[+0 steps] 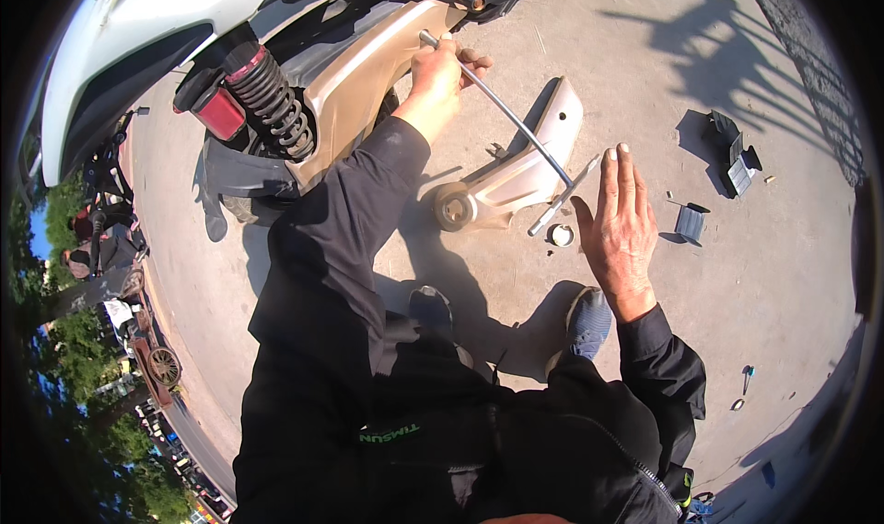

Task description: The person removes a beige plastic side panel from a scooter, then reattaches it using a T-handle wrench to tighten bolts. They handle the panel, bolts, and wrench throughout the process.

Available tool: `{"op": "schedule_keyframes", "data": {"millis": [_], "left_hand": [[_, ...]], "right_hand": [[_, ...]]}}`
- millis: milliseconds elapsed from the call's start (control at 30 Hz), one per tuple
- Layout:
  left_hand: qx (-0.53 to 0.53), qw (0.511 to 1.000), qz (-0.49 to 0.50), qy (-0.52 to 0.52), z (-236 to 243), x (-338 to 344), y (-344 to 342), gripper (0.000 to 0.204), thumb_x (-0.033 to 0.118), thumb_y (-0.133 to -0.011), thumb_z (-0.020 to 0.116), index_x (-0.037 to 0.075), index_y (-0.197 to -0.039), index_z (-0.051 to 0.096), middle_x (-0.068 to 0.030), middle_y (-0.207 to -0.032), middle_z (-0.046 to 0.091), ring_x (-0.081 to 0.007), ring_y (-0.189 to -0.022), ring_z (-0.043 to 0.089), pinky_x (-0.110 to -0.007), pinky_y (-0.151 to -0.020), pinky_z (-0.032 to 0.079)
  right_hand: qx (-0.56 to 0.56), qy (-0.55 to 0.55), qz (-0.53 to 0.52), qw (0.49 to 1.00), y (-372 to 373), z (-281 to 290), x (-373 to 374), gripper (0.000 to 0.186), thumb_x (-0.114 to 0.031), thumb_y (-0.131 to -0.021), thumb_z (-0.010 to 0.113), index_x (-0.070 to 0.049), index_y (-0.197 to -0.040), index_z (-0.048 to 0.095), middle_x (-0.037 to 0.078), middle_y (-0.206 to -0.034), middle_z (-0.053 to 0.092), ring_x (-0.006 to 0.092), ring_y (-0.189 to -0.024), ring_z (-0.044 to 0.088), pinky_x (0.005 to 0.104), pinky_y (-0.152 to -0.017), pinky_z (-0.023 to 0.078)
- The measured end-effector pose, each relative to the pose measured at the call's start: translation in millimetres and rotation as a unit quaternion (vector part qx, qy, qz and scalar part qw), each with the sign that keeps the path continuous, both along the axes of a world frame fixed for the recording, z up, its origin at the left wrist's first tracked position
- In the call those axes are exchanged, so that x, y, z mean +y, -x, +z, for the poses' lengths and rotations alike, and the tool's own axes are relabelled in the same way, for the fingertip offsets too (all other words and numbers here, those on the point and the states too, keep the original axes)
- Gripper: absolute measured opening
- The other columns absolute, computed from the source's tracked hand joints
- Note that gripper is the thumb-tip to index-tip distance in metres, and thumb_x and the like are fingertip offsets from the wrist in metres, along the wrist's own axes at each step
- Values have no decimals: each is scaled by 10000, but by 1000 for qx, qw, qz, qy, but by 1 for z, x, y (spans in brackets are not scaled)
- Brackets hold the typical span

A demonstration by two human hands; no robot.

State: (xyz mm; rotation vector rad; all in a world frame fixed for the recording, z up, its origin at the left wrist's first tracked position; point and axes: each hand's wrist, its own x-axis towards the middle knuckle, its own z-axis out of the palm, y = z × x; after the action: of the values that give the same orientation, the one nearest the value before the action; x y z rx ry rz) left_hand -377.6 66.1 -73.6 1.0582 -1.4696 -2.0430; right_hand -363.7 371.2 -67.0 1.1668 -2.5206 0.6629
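Note:
My left hand (437, 84) is wrapped round the shaft of a long T-handle socket wrench (511, 119), close to its socket end. That end meets the gold cover (368, 68) along the side of a scooter; whether it sits on a bolt there is hidden. Beside the wrench's crossbar, my right hand (622, 218) is held flat with its fingers stretched out, its thumb near the bar and nothing in its grip. Below the shaft, a loose gold cover piece (543, 151) with a round end lies on the concrete. A small round white-rimmed part (560, 235) lies close to the crossbar.
The white scooter body (166, 8), coil spring shock absorber (272, 105) and red light (219, 110) stand at upper left. Dark angular pieces (734, 156) and a small grey box-shaped part (690, 223) lie at right. My shoes (587, 321) are below the loose cover.

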Motion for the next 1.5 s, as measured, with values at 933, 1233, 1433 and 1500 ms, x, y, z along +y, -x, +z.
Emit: {"op": "schedule_keyframes", "data": {"millis": [933, 1233, 1433, 1500], "left_hand": [[61, 990, 91, -88, 11, -8, 13, 273, 193, -1107, 446, -12, -932, 487, -103, -821, 586, -281, -738, 727, -347, -620, 632], [52, 988, 104, -97, 1, -8, 21, 186, 166, -1100, 474, 1, -1016, 477, -102, -910, 568, -286, -816, 711, -386, -707, 643], [58, 990, 105, -76, 5, -5, 19, 144, 135, -1085, 504, -6, -1074, 477, -97, -892, 575, -280, -816, 717, -363, -684, 652], [72, 987, 105, -93, 2, -6, 23, 141, 125, -1080, 513, -11, -1082, 480, -102, -898, 583, -284, -820, 718, -370, -700, 658]], "right_hand": [[-4, -43, -52, 998, 15, 39, 15, 421, -274, -982, 690, 2, -1284, 589, 186, -1200, 702, 269, -987, 724, 367, -738, 588], [-759, 263, 36, 595, 51, 12, 8, 477, -374, -1098, 500, -5, -842, 661, 86, -673, 686, 151, -554, 657, 292, -541, 528], [46, -43, 46, 997, 18, 21, 14, 454, -229, -923, 733, 23, -1281, 613, 188, -1238, 687, 306, -993, 719, 387, -800, 598], [-4, 3, 85, 996, 26, -1, 8, 398, -274, -995, 665, 38, -1240, 629, 204, -1115, 723, 282, -896, 741, 367, -733, 605]]}}
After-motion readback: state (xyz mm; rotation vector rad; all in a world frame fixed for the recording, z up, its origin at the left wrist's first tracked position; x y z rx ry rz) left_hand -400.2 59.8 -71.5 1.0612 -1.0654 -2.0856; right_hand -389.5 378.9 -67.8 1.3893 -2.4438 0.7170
